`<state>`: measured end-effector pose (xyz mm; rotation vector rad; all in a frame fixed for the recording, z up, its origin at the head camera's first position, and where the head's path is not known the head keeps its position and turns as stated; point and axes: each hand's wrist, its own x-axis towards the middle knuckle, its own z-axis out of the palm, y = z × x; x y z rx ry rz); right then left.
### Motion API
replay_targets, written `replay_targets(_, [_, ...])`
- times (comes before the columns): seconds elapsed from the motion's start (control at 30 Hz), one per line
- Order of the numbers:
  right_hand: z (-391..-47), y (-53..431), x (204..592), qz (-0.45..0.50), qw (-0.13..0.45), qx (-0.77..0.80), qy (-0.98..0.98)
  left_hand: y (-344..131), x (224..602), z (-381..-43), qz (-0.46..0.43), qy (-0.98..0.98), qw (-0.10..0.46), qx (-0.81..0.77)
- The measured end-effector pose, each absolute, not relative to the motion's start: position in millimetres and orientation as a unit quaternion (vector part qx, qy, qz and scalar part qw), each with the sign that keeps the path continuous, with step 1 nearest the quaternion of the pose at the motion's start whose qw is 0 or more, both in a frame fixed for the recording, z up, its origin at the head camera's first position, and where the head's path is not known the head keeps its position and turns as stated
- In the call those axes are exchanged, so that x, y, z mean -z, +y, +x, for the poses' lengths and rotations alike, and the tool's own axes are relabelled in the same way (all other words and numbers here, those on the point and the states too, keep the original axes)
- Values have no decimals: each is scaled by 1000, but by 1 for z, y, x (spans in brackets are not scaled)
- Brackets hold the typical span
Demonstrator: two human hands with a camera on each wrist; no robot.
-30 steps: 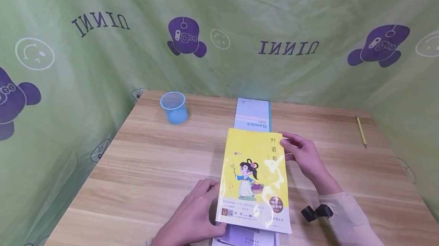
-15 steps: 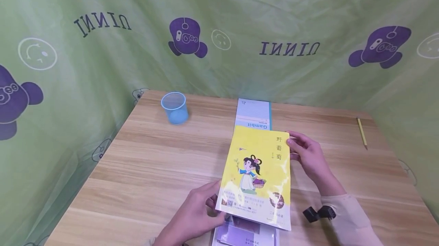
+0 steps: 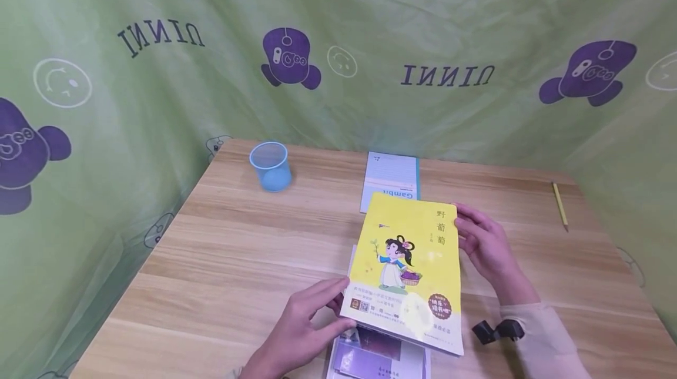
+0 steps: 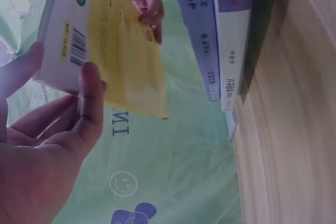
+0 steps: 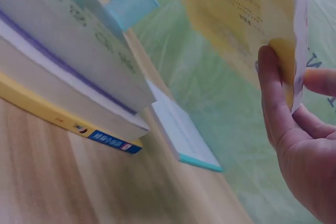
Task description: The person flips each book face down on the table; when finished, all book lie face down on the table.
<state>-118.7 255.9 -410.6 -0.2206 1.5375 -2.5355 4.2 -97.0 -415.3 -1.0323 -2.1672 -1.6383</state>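
Both hands hold up a yellow book (image 3: 407, 267) whose cover shows a girl with a basket. My left hand (image 3: 298, 323) pinches its near left corner; in the left wrist view the thumb and fingers grip the white end beside the barcode. At the far right edge my right hand (image 3: 486, 244) pinches the book, thumb on the cover and fingers beneath. Under the raised book lies a stack of books (image 3: 365, 361), with a purple-covered one on top, mostly hidden in the head view. The right wrist view shows a gap between the yellow book and the stack (image 5: 68, 51).
Beyond the stack a Gambit notebook (image 3: 391, 173) lies flat near the table's back edge. A blue mesh pen cup (image 3: 272, 167) stands at the back left. To the far right lies a yellow pencil (image 3: 559, 205). Green curtain (image 3: 338, 108) surrounds the wooden table (image 3: 222, 261).
The yellow book has shifted to the right in both hands and turned slightly. More of the stack beneath it and of the Gambit notebook shows now.
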Motion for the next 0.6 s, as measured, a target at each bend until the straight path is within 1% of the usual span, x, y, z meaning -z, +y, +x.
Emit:
replay_targets(0.13, [-118, 259, 420, -136, 88, 869, 467, -98, 418, 0, -382, -735, 168, 535])
replay_targets(0.27, [-118, 260, 427, -199, 93, 876, 430, -99, 419, -2, -379, -734, 193, 529])
replay_targets(0.4, [-118, 258, 430, -204, 75, 868, 446, -100, 421, -4, -377, -731, 209, 529])
replay_targets(0.6, [-118, 257, 433, -210, 41, 855, 473, -100, 422, -6, -399, -725, 231, 512])
